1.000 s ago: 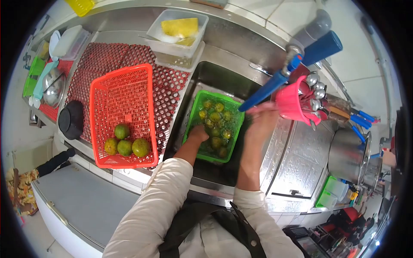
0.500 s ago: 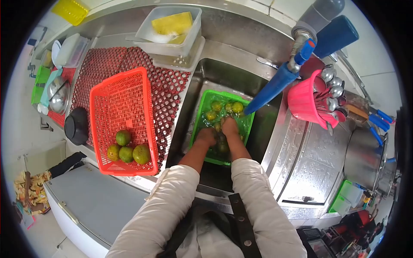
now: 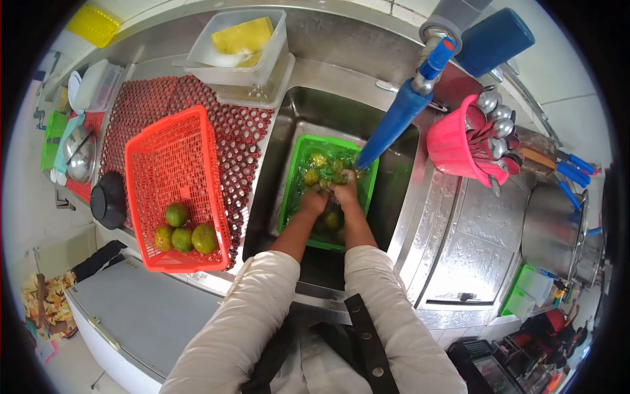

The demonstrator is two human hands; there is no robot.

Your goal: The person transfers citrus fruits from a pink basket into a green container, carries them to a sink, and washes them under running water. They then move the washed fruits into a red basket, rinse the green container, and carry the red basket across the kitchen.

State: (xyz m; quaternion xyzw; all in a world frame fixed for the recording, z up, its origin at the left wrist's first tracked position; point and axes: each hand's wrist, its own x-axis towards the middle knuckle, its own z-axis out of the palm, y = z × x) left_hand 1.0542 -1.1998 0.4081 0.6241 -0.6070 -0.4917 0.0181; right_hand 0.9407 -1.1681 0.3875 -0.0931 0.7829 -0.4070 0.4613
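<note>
Both my hands are down in a green plastic basin of water, which sits in the steel sink. Several green-yellow oranges float there, some under the surface. My left hand is closed, its fingertips hidden by the water and the other hand. Close beside it, my right hand curls its fingers at a green orange just past the fingertips. A blue hose hangs from the tap, its end at the basin's far right.
Left of the sink, a red basket holds several green oranges on a red mat. Behind stands a clear tub with a yellow sponge. A pink container of spoons stands right. A person is at far left.
My hands have drawn closer together in the basin, the left one moving up toward the right. The oranges have shifted in the water. The whole view has moved slightly.
</note>
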